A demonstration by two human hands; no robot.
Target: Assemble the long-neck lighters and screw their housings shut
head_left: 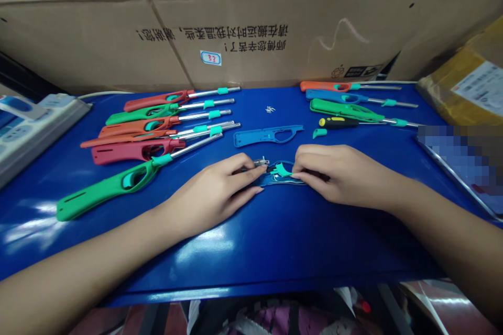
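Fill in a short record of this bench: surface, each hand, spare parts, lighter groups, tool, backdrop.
surface: blue table
left hand: fingertips on blue shell, beside metal tip
right hand: fingers at teal trigger on that shell
spare shell: blue, lying behind the hands
left lighters: red, orange, green
right lighters: orange, blue, green
screwdriver: beside right lighters
backdrop: cardboard boxes

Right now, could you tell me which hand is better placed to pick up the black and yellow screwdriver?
Probably the right hand: the screwdriver lies just beyond it, while the left hand is farther off, gripping the metal end of the blue lighter half.
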